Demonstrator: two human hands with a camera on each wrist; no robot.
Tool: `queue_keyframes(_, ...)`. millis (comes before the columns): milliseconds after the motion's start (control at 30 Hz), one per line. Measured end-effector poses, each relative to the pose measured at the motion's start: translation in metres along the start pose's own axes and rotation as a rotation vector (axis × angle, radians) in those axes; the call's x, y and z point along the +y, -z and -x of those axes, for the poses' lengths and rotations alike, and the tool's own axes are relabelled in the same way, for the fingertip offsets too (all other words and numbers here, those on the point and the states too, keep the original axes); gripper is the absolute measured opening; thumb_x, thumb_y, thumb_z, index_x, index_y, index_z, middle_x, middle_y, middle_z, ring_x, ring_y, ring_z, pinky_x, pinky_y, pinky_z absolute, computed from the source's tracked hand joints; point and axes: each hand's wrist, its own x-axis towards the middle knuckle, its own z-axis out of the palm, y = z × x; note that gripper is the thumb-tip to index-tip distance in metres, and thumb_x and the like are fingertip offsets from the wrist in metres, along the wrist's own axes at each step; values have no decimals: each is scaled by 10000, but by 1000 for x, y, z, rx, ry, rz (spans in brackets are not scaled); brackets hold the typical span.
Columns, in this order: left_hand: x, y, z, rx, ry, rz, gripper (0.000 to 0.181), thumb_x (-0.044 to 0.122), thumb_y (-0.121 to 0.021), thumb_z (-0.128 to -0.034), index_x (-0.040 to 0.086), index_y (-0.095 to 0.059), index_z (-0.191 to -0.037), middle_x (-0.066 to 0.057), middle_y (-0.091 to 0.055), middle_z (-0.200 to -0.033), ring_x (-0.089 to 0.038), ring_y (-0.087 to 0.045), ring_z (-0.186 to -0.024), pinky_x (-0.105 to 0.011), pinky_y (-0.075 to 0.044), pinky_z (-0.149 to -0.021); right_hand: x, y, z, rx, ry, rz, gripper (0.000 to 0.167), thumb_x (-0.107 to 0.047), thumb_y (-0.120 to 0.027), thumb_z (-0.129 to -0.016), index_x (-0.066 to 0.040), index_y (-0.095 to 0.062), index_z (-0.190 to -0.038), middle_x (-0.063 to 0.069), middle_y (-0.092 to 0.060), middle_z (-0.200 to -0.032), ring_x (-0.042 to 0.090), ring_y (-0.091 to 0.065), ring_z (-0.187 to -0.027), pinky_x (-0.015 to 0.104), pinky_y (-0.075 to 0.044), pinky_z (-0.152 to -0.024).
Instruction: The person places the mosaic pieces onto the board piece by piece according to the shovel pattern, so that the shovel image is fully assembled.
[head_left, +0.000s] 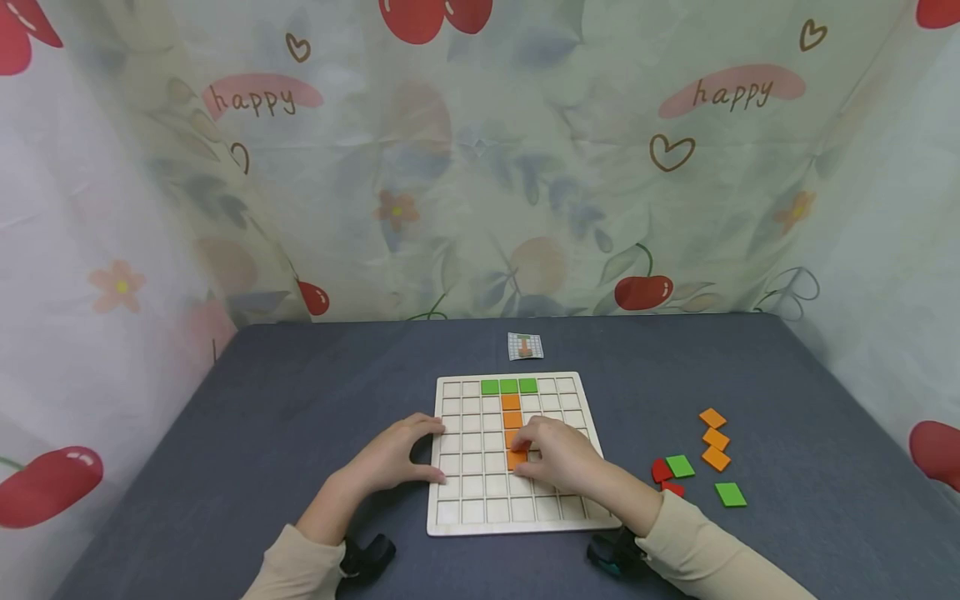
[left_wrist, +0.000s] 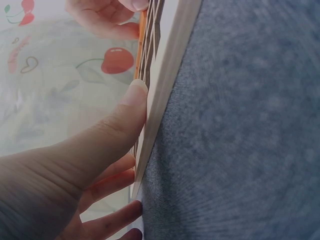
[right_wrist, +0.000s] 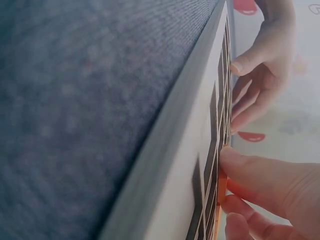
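Observation:
A white grid board point(head_left: 463, 504) lies on the table, with three green square tiles point(head_left: 509, 386) side by side in its top row. Below the middle green one runs a column of orange tiles point(head_left: 511, 402). My right hand point(head_left: 561, 454) pinches the lowest orange tile point(right_wrist: 223, 186) between thumb and fingers, at the board's surface. On the board's left edge rests my left hand point(head_left: 390, 454), thumb and fingers spread apart and touching the rim. The left wrist view shows the left thumb point(left_wrist: 122, 117) against the board's side.
Right of the board lie three loose orange tiles point(head_left: 716, 439), two green tiles point(head_left: 731, 495) and some red tiles point(head_left: 662, 470), partly overlapped or behind the right arm. A small printed card point(head_left: 525, 347) sits beyond the board. A patterned curtain point(head_left: 480, 208) surrounds the dark table point(head_left: 322, 375).

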Motion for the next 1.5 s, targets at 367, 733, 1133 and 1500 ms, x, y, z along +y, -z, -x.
queue_keyframes(367,1,1,0,-4,14,2,707,374,-810,-684,21,-569,-1247,-132,-538,-1305,-302,-501,-1229,-463,-410,-1023,1,2,2,11,7,-31,181,-194,-771,-745,-136,-694,-898,-43,-631,-867,104,-555,-771,245,-455,-667)
queue_keyframes(733,1,2,2,5,-22,-10,707,422,-789,-698,6,-578,-1229,-141,-551,-1279,-313,-516,-1202,-468,-424,-1001,10,19,4,6,-76,-126,184,-165,-742,-771,-110,-697,-940,-17,-629,-850,79,-479,-644,193,-403,-574)
queue_keyframes(1133,-1,-1,-1,-9,15,6,705,375,-809,-685,26,-568,-1249,-130,-534,-1310,-302,-501,-1228,-462,-416,-1018,48,44,19,56,-67,-178,218,-149,-724,-795,-52,-682,-987,-10,-611,-818,86,-448,-622,197,-395,-546)
queue_keyframes(1500,0,-1,-2,-8,26,-2,694,371,-808,-688,38,-571,-1250,-119,-534,-1312,-292,-502,-1230,-453,-415,-1024,76,66,37,62,-133,-226,245,-155,-709,-814,-39,-667,-1026,25,-611,-846,73,-449,-597,213,-398,-499)
